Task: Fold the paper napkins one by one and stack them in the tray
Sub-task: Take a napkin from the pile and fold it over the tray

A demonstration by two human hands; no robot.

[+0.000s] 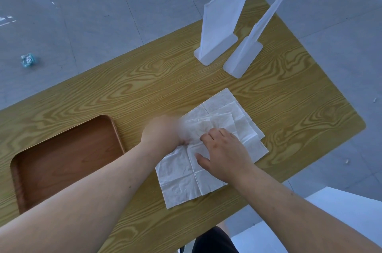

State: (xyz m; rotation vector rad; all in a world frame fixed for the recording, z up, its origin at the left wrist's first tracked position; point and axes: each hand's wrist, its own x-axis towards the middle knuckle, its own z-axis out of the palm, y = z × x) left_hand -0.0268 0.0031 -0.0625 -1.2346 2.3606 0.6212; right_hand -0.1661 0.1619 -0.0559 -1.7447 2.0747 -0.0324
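Note:
White paper napkins [223,112] lie overlapped on the wooden table, right of centre. The nearest napkin [182,178] is spread flat with crease lines showing. My left hand [163,130] is motion-blurred at the napkins' left edge; its fingers cannot be made out. My right hand [223,153] rests on the napkins with fingers bent, fingertips pressing the paper. A brown wooden tray [68,161] sits at the left with nothing in it, partly covered by my left forearm.
Two white plastic upright stands [221,23] [246,54] are at the table's far right. The table [144,79] has rounded corners; its right edge runs close to the napkins. A crumpled wrapper [28,60] lies on the tiled floor at left.

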